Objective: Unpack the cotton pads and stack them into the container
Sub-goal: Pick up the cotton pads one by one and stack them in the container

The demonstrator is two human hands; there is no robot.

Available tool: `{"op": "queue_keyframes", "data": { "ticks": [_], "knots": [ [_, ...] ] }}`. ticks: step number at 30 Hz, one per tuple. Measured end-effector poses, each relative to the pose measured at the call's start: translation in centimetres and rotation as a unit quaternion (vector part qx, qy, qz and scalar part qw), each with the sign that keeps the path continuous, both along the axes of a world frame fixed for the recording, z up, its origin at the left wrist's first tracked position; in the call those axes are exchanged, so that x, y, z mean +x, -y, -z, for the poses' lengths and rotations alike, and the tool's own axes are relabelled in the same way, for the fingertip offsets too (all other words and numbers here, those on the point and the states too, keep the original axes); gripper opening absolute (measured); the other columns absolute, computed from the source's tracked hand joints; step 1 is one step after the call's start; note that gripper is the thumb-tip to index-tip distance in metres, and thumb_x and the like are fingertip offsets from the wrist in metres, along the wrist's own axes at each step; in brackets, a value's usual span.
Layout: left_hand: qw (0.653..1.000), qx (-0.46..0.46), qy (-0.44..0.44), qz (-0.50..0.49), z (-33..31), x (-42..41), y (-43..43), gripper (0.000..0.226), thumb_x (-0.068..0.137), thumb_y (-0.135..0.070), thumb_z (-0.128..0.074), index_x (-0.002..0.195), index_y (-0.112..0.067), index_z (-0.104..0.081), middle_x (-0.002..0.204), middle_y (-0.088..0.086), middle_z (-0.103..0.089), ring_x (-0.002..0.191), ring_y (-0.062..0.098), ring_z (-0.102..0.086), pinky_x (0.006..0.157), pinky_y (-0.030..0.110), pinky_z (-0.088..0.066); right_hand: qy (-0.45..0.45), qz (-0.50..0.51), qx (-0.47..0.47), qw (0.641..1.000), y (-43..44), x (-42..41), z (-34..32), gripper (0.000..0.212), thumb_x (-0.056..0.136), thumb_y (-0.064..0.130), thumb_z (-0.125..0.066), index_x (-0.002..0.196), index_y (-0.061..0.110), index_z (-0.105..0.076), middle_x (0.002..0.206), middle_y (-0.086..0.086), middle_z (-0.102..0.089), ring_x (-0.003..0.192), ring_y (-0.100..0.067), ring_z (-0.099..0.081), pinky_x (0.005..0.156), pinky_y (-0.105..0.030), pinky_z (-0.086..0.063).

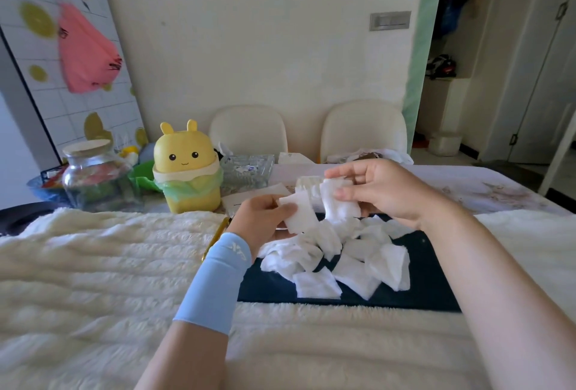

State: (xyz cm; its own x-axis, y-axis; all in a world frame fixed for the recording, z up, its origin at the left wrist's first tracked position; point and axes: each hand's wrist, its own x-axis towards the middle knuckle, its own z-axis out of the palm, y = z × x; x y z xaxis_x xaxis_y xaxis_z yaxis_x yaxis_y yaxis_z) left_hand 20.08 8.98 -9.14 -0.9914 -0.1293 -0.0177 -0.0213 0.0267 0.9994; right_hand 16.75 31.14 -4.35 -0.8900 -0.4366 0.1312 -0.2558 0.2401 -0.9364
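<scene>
- A pale ribbed object (304,184) sits behind the left hand (265,218) and right hand (383,190). It is mostly hidden by the white square cotton pads (338,202) they hold, so I cannot identify it.
- The pink plastic bag (85,49) on the wall is blurred.
- The dark navy mat (268,286) is partly buried under loose pads.

Open cream blanket (93,265) from 6 to 9 o'clock of the dark mat (268,289), loose cotton pads (336,258) heaped across the mat, yellow bin (187,171) and glass jar (93,171) crowding 10 o'clock, glass dish (246,168) at 11, two chairs (249,127) beyond at 12, open counter (498,190) at 2 o'clock
</scene>
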Motion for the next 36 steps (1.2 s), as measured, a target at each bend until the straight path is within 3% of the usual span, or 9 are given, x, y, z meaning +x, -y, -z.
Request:
{"op": "queue_keyframes", "data": {
  "ticks": [4, 9, 13, 16, 21, 23, 25, 29, 36],
  "knots": [
    [0.999, 0.020, 0.004, 0.025, -0.1, 0.3, -0.7, 0.012, 0.092, -0.009, -0.067, 0.098, 0.000, -0.072, 0.098, 0.019, -0.075, 0.091, 0.031, -0.074, 0.078, 0.037, -0.061, -0.038, 0.028, 0.018, 0.999, 2.0, 0.0, 0.7, 0.035, 0.080, 0.009, -0.083, 0.108, 0.027, -0.073, 0.093, -0.014, -0.069, 0.063, -0.012, -0.054, 0.045, -0.020, -0.040],
    [0.998, 0.049, 0.019, 0.045, -0.5, 0.7, -1.0, 0.019, 0.097, -0.012, -0.060, 0.104, 0.001, -0.072, 0.096, 0.020, -0.075, 0.084, 0.030, -0.074, 0.072, 0.033, -0.061, -0.095, 0.060, 0.064, 0.992, 3.0, 0.2, 1.4, 0.032, 0.076, 0.014, -0.087, 0.101, 0.028, -0.073, 0.078, 0.002, -0.065, 0.051, -0.002, -0.052, 0.053, -0.013, -0.043],
    [0.996, 0.078, 0.029, 0.033, -0.6, 0.8, -1.0, 0.017, 0.097, -0.011, -0.059, 0.100, 0.000, -0.071, 0.093, 0.022, -0.075, 0.074, 0.026, -0.074, 0.062, 0.029, -0.060, -0.106, 0.074, 0.058, 0.990, 3.1, 0.2, 1.1, 0.032, 0.075, 0.012, -0.087, 0.099, 0.027, -0.073, 0.077, 0.004, -0.068, 0.050, -0.001, -0.055, 0.054, -0.014, -0.044],
    [0.995, 0.079, 0.029, 0.051, -0.6, 0.8, -1.0, 0.022, 0.098, -0.013, -0.060, 0.107, 0.002, -0.071, 0.098, 0.023, -0.074, 0.082, 0.029, -0.074, 0.067, 0.029, -0.060, -0.094, 0.069, 0.038, 0.993, 3.6, 0.4, 1.2, 0.029, 0.075, 0.014, -0.088, 0.094, 0.028, -0.072, 0.077, 0.003, -0.066, 0.050, 0.002, -0.053, 0.049, -0.012, -0.042],
    [0.991, 0.107, 0.034, 0.073, -0.7, 0.7, -1.0, 0.033, 0.100, -0.025, -0.057, 0.110, 0.004, -0.069, 0.100, 0.024, -0.074, 0.087, 0.030, -0.073, 0.072, 0.036, -0.062, -0.123, 0.116, 0.103, 0.980, 4.2, 0.5, 1.9, 0.031, 0.070, 0.028, -0.091, 0.095, 0.031, -0.072, 0.088, 0.010, -0.066, 0.064, 0.002, -0.059, 0.061, -0.016, -0.048],
    [0.991, 0.094, 0.024, 0.092, -0.8, 0.8, -0.9, 0.039, 0.092, -0.033, -0.067, 0.108, 0.002, -0.071, 0.101, 0.021, -0.074, 0.090, 0.030, -0.073, 0.080, 0.038, -0.061, -0.112, 0.111, 0.113, 0.981, 4.0, 0.6, 1.7, 0.038, 0.073, 0.034, -0.088, 0.106, 0.029, -0.069, 0.097, 0.009, -0.065, 0.075, -0.003, -0.063, 0.069, -0.021, -0.053],
    [0.991, 0.064, 0.000, 0.118, -0.8, 1.0, -0.7, 0.030, 0.085, -0.019, -0.074, 0.108, 0.000, -0.072, 0.104, 0.018, -0.075, 0.095, 0.028, -0.073, 0.083, 0.034, -0.060, -0.073, 0.091, 0.115, 0.987, 3.8, 0.5, 1.5, 0.040, 0.079, 0.038, -0.083, 0.115, 0.028, -0.068, 0.098, 0.010, -0.064, 0.076, -0.003, -0.062, 0.062, -0.016, -0.048],
    [0.994, 0.050, -0.010, 0.100, -0.7, 1.1, -0.3, 0.021, 0.084, 0.007, -0.069, 0.103, -0.003, -0.071, 0.099, 0.015, -0.076, 0.087, 0.025, -0.074, 0.075, 0.029, -0.061, 0.016, 0.057, 0.058, 0.997, 3.1, 0.3, 1.6, 0.020, 0.083, 0.026, -0.081, 0.103, 0.026, -0.074, 0.091, 0.004, -0.073, 0.079, -0.010, -0.064, 0.062, -0.025, -0.046],
    [0.991, 0.106, 0.006, 0.085, -0.7, 0.9, -0.3, 0.019, 0.093, -0.012, -0.064, 0.108, -0.002, -0.070, 0.105, 0.019, -0.074, 0.096, 0.030, -0.073, 0.077, 0.034, -0.062, 0.072, 0.035, -0.032, 0.996, 2.9, 0.3, 1.5, 0.021, 0.082, 0.017, -0.081, 0.101, 0.013, -0.075, 0.087, -0.003, -0.076, 0.074, -0.014, -0.068, 0.062, -0.026, -0.051]
  ]
}}
